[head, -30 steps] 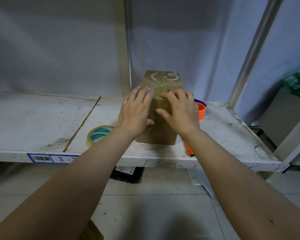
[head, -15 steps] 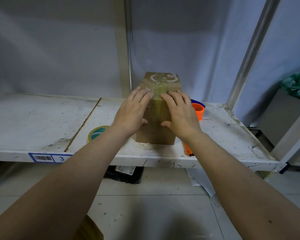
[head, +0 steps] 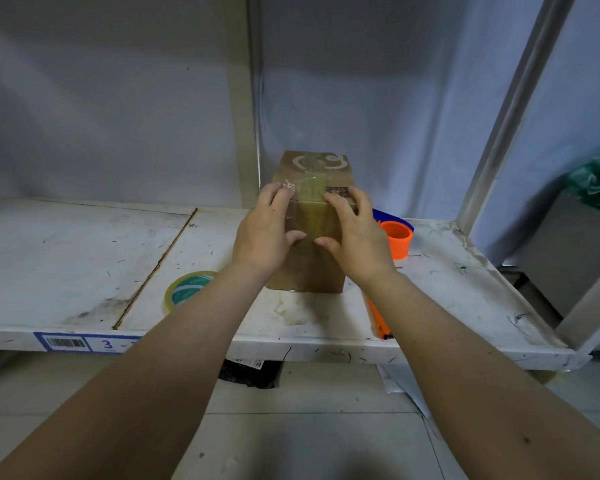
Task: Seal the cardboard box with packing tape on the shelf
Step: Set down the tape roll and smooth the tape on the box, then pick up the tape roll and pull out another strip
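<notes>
A brown cardboard box (head: 307, 271) stands upright on the white shelf (head: 84, 258), near its middle. A clear tape strip (head: 311, 216) runs across the box top and down its front face. My left hand (head: 264, 233) grips the top front edge left of the strip, fingers on top and thumb on the front. My right hand (head: 357, 237) holds the same edge right of the strip, its thumb nearly meeting the left one. A roll of packing tape (head: 187, 289) lies flat on the shelf to the left of the box.
An orange and blue tape dispenser (head: 397, 239) sits right of the box, its handle (head: 378, 317) reaching the shelf's front edge. A shelf post (head: 241, 98) rises behind the box. A slanted post (head: 510, 109) stands at right. A black bag (head: 250, 372) lies on the floor below.
Both hands slid from the box top toward me, down over the front edge, and spread slightly apart. The tape strip and a printed code on top now show.
</notes>
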{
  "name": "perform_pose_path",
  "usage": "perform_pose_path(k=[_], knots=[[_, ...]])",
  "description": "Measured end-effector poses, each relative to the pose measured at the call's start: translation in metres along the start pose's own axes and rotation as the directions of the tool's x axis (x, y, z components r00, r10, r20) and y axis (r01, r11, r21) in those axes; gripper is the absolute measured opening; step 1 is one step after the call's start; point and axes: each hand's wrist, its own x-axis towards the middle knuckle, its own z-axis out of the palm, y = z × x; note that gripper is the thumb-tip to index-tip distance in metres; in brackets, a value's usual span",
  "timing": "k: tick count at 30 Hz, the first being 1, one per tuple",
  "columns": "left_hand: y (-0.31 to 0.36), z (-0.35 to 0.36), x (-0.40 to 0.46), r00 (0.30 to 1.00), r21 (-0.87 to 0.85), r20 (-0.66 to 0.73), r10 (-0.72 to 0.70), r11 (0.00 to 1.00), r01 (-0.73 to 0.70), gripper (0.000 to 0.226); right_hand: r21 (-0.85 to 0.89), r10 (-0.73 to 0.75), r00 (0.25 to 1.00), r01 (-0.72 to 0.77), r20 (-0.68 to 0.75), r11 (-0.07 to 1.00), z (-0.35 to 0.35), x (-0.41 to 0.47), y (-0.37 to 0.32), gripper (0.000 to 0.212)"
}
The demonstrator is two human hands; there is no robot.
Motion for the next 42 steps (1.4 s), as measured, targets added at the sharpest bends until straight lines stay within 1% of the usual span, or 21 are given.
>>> perform_pose_path(k=[5, 10, 14, 18, 20, 21, 22, 24, 25, 27, 28, 32, 34, 36, 39, 41, 42], knots=[[-0.006, 0.015, 0.021, 1.000, -0.013, -0.023, -0.014, 1.000, 0.014, 0.066, 0.028, 0.013, 1.000, -0.014, 0.007, 1.000, 0.013, 0.024, 0.010, 0.069], [-0.009, 0.022, 0.026, 0.999, 0.000, -0.030, -0.014, 1.000, 0.014, 0.067, 0.039, 0.015, 1.000, -0.016, 0.008, 0.999, 0.018, 0.029, 0.016, 0.069], [-0.007, 0.018, 0.024, 1.000, -0.005, 0.012, -0.021, 1.000, 0.022, 0.068, 0.022, 0.015, 1.000, -0.015, 0.007, 1.000, 0.015, 0.025, 0.014, 0.070], [-0.011, -0.006, 0.020, 0.991, -0.002, 0.136, 0.002, 1.000, -0.002, 0.065, -0.126, 0.014, 0.999, -0.009, 0.041, 0.992, 0.007, 0.019, 0.010, 0.081], [-0.019, -0.021, 0.011, 0.988, -0.006, 0.156, -0.004, 1.000, 0.005, 0.061, -0.185, 0.029, 1.000, -0.029, -0.004, 0.982, 0.005, 0.012, 0.007, 0.085], [-0.025, -0.028, 0.005, 0.988, -0.013, 0.148, -0.039, 0.999, 0.041, 0.058, -0.201, 0.037, 0.998, -0.047, -0.056, 0.978, 0.005, 0.008, 0.003, 0.083], [-0.031, -0.034, -0.001, 0.986, -0.009, 0.134, -0.095, 0.995, 0.097, 0.055, -0.201, 0.040, 0.992, -0.064, -0.121, 0.977, 0.005, 0.004, -0.001, 0.079], [-0.041, -0.042, -0.014, 0.969, 0.064, 0.114, -0.218, 0.975, 0.212, 0.046, -0.160, 0.038, 0.968, -0.080, -0.249, 0.984, 0.007, -0.007, -0.012, 0.070], [-0.045, -0.044, -0.022, 0.956, 0.108, 0.118, -0.267, 0.961, 0.255, 0.044, -0.133, 0.037, 0.955, -0.079, -0.293, 0.988, 0.007, -0.012, -0.018, 0.066], [-0.050, -0.047, -0.038, 0.927, 0.173, 0.154, -0.342, 0.933, 0.315, 0.043, -0.112, 0.018, 0.943, -0.059, -0.333, 0.992, 0.010, -0.023, -0.028, 0.061], [-0.052, -0.047, -0.046, 0.911, 0.203, 0.182, -0.371, 0.920, 0.334, 0.044, -0.114, 0.007, 0.944, -0.047, -0.329, 0.992, 0.011, -0.028, -0.032, 0.058], [-0.056, -0.041, -0.071, 0.835, 0.295, 0.310, -0.456, 0.881, 0.371, 0.057, -0.073, 0.012, 0.972, -0.029, -0.233, 0.997, 0.016, -0.043, -0.045, 0.051], [-0.054, -0.036, -0.079, 0.800, 0.355, 0.359, -0.481, 0.863, 0.359, 0.063, -0.063, 0.019, 0.979, -0.033, -0.204, 0.997, 0.015, -0.049, -0.050, 0.048], [-0.053, -0.033, -0.084, 0.778, 0.416, 0.396, -0.488, 0.850, 0.322, 0.064, -0.060, 0.034, 0.985, -0.045, -0.171, 0.997, 0.012, -0.055, -0.052, 0.045], [-0.053, -0.031, -0.088, 0.786, 0.426, 0.396, -0.474, 0.853, 0.300, 0.058, -0.059, 0.037, 0.989, -0.046, -0.140, 0.997, 0.009, -0.061, -0.050, 0.043], [-0.053, -0.033, -0.090, 0.807, 0.371, 0.360, -0.469, 0.865, 0.338, 0.055, -0.058, 0.048, 0.993, -0.054, -0.109, 0.997, 0.007, -0.063, -0.048, 0.040], [-0.052, -0.036, -0.090, 0.815, 0.314, 0.334, -0.473, 0.871, 0.377, 0.055, -0.053, 0.056, 0.995, -0.061, -0.087, 0.997, 0.006, -0.064, -0.047, 0.038]])
